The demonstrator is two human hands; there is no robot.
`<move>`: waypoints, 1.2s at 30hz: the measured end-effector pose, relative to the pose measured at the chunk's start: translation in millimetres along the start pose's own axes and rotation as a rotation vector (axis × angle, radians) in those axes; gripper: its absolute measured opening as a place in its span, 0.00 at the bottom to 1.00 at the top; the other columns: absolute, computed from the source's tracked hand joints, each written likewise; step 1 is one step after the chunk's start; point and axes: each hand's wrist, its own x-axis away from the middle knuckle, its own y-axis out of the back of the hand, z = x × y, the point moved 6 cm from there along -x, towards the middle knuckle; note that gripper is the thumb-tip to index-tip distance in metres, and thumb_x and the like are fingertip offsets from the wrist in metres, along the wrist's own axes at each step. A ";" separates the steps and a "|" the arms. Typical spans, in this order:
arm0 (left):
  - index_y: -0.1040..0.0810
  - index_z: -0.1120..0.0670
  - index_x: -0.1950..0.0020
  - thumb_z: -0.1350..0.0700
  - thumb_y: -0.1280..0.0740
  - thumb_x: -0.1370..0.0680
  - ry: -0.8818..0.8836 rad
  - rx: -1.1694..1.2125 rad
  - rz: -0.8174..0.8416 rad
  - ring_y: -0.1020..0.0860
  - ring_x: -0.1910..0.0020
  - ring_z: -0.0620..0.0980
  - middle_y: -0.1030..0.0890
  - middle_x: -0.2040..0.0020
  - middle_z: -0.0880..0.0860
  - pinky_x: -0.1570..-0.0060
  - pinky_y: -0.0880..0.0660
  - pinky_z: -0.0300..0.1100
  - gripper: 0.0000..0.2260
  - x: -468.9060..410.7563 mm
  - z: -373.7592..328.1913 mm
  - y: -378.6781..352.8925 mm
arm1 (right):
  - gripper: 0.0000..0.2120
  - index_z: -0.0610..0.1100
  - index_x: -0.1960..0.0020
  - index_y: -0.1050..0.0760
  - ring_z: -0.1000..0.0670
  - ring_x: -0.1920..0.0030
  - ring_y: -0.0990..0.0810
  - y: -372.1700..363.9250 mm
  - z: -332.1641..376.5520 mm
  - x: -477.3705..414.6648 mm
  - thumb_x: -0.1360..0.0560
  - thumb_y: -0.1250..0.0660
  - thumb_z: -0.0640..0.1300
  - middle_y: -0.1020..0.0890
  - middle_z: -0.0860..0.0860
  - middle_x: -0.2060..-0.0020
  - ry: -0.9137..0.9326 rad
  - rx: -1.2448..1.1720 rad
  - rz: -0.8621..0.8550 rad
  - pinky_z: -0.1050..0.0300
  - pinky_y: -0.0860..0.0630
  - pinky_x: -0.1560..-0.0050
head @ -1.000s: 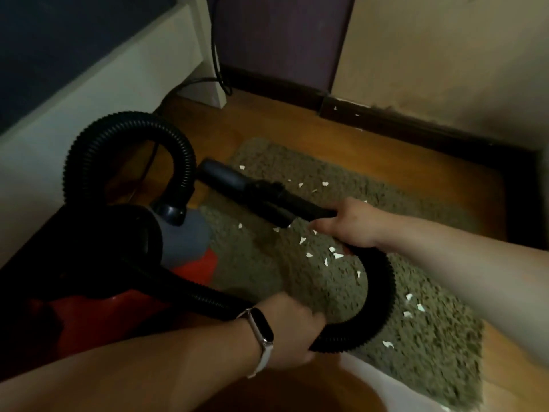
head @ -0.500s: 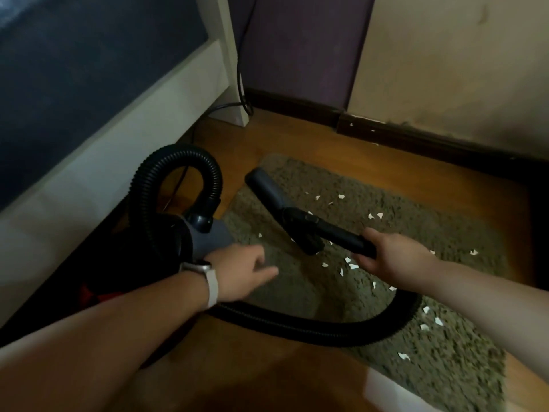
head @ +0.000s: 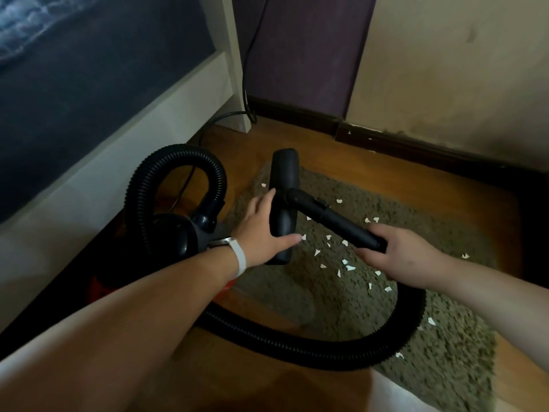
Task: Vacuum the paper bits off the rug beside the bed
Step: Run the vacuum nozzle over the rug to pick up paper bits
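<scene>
A shaggy olive rug (head: 341, 298) lies on the wooden floor, with several white paper bits (head: 348, 264) scattered over its middle and right side. The black floor nozzle (head: 283, 173) stands on end above the rug's near-left part. My left hand (head: 258, 230) holds the nozzle, fingers along its left edge and thumb across its front. My right hand (head: 398, 257) grips the black wand (head: 332, 218) near its hose end. The ribbed black hose (head: 297, 343) curves under my right arm back to the vacuum body (head: 178, 236).
The white bed frame (head: 118, 150) with a dark mattress runs along the left. A power cable (head: 246, 93) hangs beside the bed post. A dark skirting board (head: 416, 147) and the wall close the far side. Bare wood floor surrounds the rug.
My left hand let go of the hose and reached forward to the nozzle. The wand swung so the nozzle now stands upright nearer me. The camera view tilted up.
</scene>
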 end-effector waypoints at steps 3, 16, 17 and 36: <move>0.42 0.38 0.25 0.44 0.28 0.26 -0.014 0.022 -0.026 0.32 0.31 0.57 0.47 0.23 0.45 0.37 0.28 0.50 0.34 -4.0 -2.2 -5.3 | 0.07 0.52 0.53 0.26 0.57 0.75 0.25 -4.7 0.5 2.5 0.25 0.30 0.52 0.22 0.51 0.69 -0.005 0.045 0.075 0.61 0.29 0.73; 0.27 0.48 0.46 0.58 0.34 0.23 -0.173 -0.272 0.249 0.23 0.62 0.51 0.23 0.58 0.49 0.64 0.27 0.46 0.08 -10.9 -17.4 -19.0 | 0.09 0.52 0.51 0.31 0.53 0.67 0.24 -17.5 -4.2 3.4 0.26 0.34 0.53 0.24 0.55 0.65 0.006 0.476 -0.004 0.58 0.31 0.72; 0.28 0.47 0.47 0.58 0.34 0.22 -0.175 -0.258 0.232 0.23 0.62 0.51 0.23 0.58 0.49 0.63 0.27 0.46 0.08 -11.4 -17.2 -19.1 | 0.08 0.52 0.52 0.31 0.53 0.67 0.24 -19.6 -3.1 2.6 0.26 0.34 0.53 0.24 0.55 0.65 0.000 0.453 -0.007 0.58 0.32 0.72; 0.23 0.54 0.37 0.52 0.31 0.23 -0.357 -0.368 -0.165 0.26 0.38 0.48 0.23 0.37 0.52 0.37 0.30 0.43 0.15 69.1 -22.5 120.1 | 0.14 0.48 0.43 0.24 0.47 0.67 0.24 -11.5 0.5 -24.4 0.27 0.29 0.51 0.22 0.50 0.66 -0.025 0.342 -0.120 0.56 0.29 0.67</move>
